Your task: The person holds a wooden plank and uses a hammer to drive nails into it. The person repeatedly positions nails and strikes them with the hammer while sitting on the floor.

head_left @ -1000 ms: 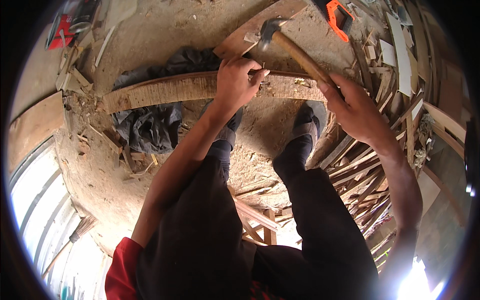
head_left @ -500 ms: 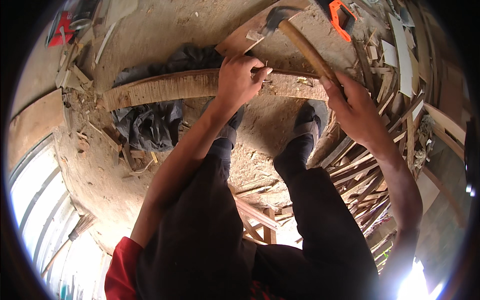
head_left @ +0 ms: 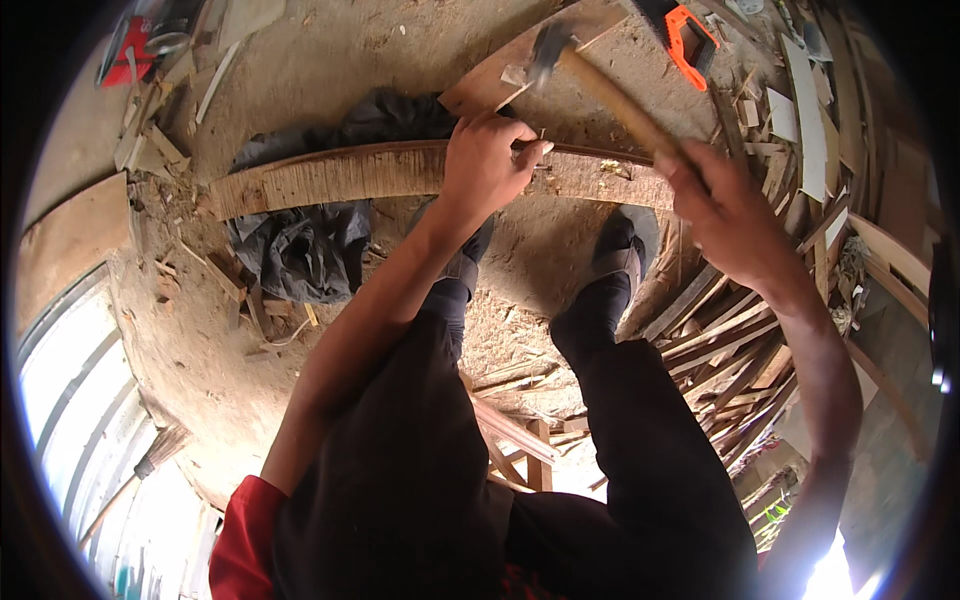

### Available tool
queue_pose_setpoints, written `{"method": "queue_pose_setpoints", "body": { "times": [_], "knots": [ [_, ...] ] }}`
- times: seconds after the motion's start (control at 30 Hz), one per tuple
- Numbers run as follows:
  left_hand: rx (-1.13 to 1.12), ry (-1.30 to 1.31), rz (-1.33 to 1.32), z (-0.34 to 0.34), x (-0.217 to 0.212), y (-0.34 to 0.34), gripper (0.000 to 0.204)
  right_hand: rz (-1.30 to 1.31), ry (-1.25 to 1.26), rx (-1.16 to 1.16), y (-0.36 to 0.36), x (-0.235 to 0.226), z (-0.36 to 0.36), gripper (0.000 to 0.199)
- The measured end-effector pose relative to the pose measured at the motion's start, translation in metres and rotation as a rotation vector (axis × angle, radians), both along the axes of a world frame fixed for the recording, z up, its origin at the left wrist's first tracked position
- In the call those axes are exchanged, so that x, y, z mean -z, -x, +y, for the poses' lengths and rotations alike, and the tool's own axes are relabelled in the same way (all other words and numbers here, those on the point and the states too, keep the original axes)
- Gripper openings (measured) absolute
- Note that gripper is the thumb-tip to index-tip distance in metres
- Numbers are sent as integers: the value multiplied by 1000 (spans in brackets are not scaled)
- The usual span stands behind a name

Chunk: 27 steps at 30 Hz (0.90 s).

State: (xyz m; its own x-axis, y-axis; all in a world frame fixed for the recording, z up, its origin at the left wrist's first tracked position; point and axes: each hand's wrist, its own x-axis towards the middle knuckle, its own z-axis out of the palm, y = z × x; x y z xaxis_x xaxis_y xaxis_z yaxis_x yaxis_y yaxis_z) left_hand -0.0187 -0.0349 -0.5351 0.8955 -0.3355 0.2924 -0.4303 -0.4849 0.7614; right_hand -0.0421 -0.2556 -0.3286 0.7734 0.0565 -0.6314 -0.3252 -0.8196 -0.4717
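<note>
A long curved board (head_left: 330,178) lies across in front of me, its rough face toward me. My left hand (head_left: 490,165) rests on the board's top edge, with thumb and fingertips pinched round a thin nail (head_left: 543,133) that stands up from that edge. In my right hand (head_left: 730,215) is a claw hammer (head_left: 625,105), gripped near the end of its wooden handle. The dark hammer head, somewhat blurred, hangs beyond the board, above and apart from the nail.
Black plastic sheeting (head_left: 300,250) lies under the board's left part. A flat board (head_left: 490,80) and an orange-handled saw (head_left: 690,45) lie farther off. Wood strips (head_left: 730,350) are heaped at the right. My shoes (head_left: 625,245) are just behind the curved board.
My right hand has shifted slightly right and nearer me with the hammer, and the hammer head has tipped a little downward. My left hand keeps its pinch on the nail.
</note>
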Motion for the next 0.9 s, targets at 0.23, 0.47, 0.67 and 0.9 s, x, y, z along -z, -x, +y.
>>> {"method": "queue_pose_setpoints", "body": {
  "times": [0.23,0.47,0.67,0.9],
  "knots": [
    [-19,-20,195,-4,-6,-2,22,-57,4,-27,17,8,-1,39],
    [-6,-37,140,-1,-3,-2,27,-261,4,148,53,37,5,33],
    [-1,-10,104,-1,-5,-4,28,-284,-49,134,56,33,3,31],
    [11,-24,155,-1,-7,-3,29,-78,42,69,55,39,-4,32]
  ]
}}
